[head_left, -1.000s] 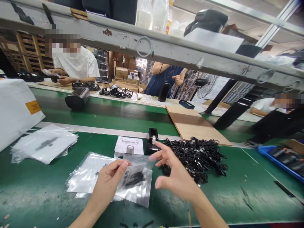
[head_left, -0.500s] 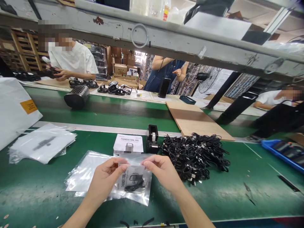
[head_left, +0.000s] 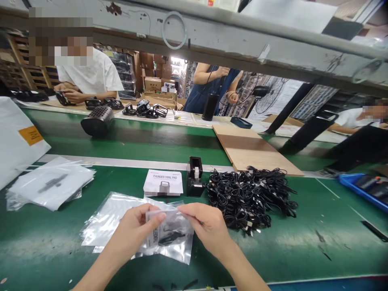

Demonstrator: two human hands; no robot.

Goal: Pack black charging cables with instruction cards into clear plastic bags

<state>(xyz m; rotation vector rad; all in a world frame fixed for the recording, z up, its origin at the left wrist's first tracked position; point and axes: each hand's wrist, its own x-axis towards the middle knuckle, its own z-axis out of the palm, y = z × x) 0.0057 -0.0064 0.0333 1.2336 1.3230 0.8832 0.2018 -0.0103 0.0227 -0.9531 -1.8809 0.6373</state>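
Between my hands is a clear plastic bag [head_left: 182, 252] with a printed booklet and a coiled black cable [head_left: 172, 237] showing through it. My left hand [head_left: 141, 226] pinches the bag's left upper side, thumb on top. At the upper right edge of the bag, my right hand [head_left: 206, 222] has its fingers closed on the plastic. Beneath and to the left lies a stack of flat plastic bags [head_left: 103, 226]. Just beyond my hands sit a stack of Thunder Trail Pro booklets [head_left: 163, 182] and a black tape dispenser [head_left: 195, 178]. A heap of black cables [head_left: 248, 198] lies to the right.
More bags [head_left: 51, 182] lie at the left beside a large white sack [head_left: 18, 141]. A wooden board [head_left: 254, 149] and a black speaker [head_left: 97, 121] are farther back. A blue tray [head_left: 363, 194] stands at the right. Co-workers are across the bench, under an overhead beam [head_left: 218, 44].
My right hand has turned and its fingers have shifted along the bag's top edge. The bag's upper part is now folded over more. The view has tilted down slightly.
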